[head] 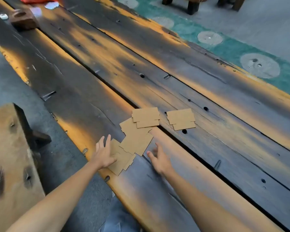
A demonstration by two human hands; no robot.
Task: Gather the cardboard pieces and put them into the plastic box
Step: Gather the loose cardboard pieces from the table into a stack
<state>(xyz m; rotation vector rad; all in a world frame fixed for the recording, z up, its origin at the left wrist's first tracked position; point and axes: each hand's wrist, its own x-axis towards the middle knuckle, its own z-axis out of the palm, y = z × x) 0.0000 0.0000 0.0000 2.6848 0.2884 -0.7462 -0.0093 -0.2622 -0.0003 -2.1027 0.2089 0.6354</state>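
Note:
Several flat tan cardboard pieces lie on a long dark wooden plank table (157,67). The nearest piece (122,160) is under my left hand (104,153), which rests flat on it with fingers spread. An overlapping cluster (136,139) extends up and right from it. One piece (146,117) lies at the cluster's far end, and a separate piece (181,118) sits alone to the right across the gap between planks. My right hand (158,159) hovers open just right of the cluster, slightly blurred, holding nothing. No plastic box is in view.
A brown wooden block (23,19) and a red object (38,0) sit at the table's far left end. A pale wooden bench (8,156) stands at the near left. Green patterned floor (241,52) runs along the table's right edge, with dark furniture legs (192,5) beyond.

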